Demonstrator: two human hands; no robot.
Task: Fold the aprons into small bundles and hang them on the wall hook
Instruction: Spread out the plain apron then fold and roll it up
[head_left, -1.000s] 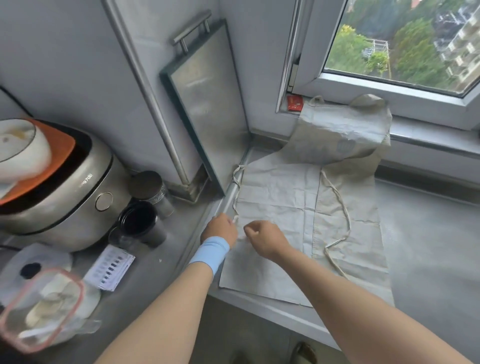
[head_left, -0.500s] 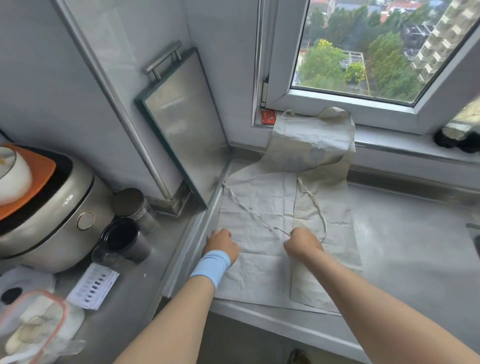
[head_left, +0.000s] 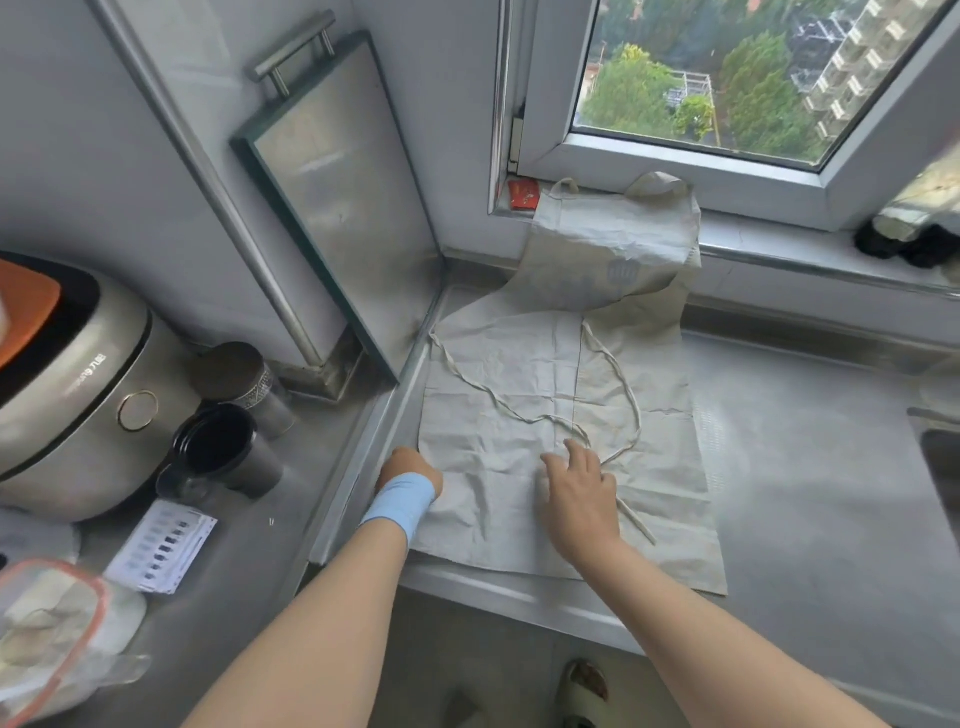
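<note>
Apron (head_left: 566, 395) lay flat on the tabletop (head_left: 810, 467). Right hand (head_left: 579, 493) spread over it, grip released. Left hand (head_left: 410, 465) sat at its edge, grip impossible to tell.

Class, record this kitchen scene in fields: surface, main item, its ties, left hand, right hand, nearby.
surface: grey steel counter
main item: beige cloth apron, spread flat, bib draped onto the window sill
ties: thin strings lying loose across the apron
left hand: rests on apron's left edge, fingers hidden
right hand: fingers spread, by the ties
nearby: silver rice cooker, black cup
</note>
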